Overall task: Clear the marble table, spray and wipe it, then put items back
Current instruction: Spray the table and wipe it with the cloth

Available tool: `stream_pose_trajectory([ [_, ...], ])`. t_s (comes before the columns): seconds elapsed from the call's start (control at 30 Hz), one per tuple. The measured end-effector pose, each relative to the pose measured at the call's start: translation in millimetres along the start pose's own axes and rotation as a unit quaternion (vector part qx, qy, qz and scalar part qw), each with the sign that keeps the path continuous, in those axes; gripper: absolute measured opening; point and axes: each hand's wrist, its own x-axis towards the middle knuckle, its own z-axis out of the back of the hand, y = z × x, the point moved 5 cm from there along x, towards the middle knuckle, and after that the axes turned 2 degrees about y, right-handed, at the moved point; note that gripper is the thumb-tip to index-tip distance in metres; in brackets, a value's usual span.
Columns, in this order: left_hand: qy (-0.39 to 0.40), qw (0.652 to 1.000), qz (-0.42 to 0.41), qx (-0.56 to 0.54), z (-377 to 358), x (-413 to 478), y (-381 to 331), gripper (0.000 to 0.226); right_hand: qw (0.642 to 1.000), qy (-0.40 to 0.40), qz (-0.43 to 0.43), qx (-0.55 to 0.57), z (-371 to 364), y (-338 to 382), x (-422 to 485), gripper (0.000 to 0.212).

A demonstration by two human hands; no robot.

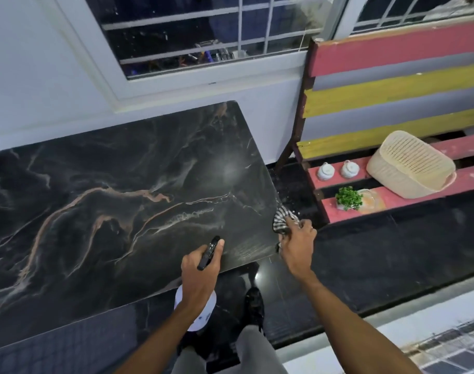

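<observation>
Left grip (200, 276) clenched round the sprayer (210, 251), nozzle aimed across the worktop (95, 184) to wet it. The right grip (297, 247) bunches the cloth (281, 217) at the edge, ready to wipe.

Bare are the left grip (198, 268), the right grip (297, 244) and both forearms (346, 314). Light grey trousers (253, 346) show at six o'clock, with a black shoe (254, 303) just beyond, toward twelve.
</observation>
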Motion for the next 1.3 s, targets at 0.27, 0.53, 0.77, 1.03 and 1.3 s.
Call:
stream_pose_trajectory([
  [0.27, -0.027, 0.998, 0.045, 0.031, -35.0, 35.7, -34.0, 0.069, 0.991, 0.063, 0.121, -0.005, -7.1, 33.0, 57.4, 0.055],
  [0.53, -0.076, 0.992, 0.097, 0.037, -10.5, 62.1, -21.8, 0.069, 0.964, 0.118, 0.237, -0.03, -29.9, 98.5, 100.3, 0.054],
  [0.77, -0.147, 0.984, 0.104, 0.001, 39.9, 77.2, -8.9, 0.068, 0.933, 0.155, 0.321, -0.044, -81.2, 168.0, 65.5, 0.055],
  [1.03, -0.192, 0.977, 0.096, 0.0, 126.1, 101.9, 17.0, 0.067, 0.956, 0.125, 0.263, -0.041, -123.3, 244.6, 58.8, 0.055],
  [1.3, -0.239, 0.967, 0.084, -0.004, 234.6, 138.1, 56.1, 0.064, 0.96, 0.121, 0.249, -0.039, -188.2, 346.8, 42.2, 0.054],
])
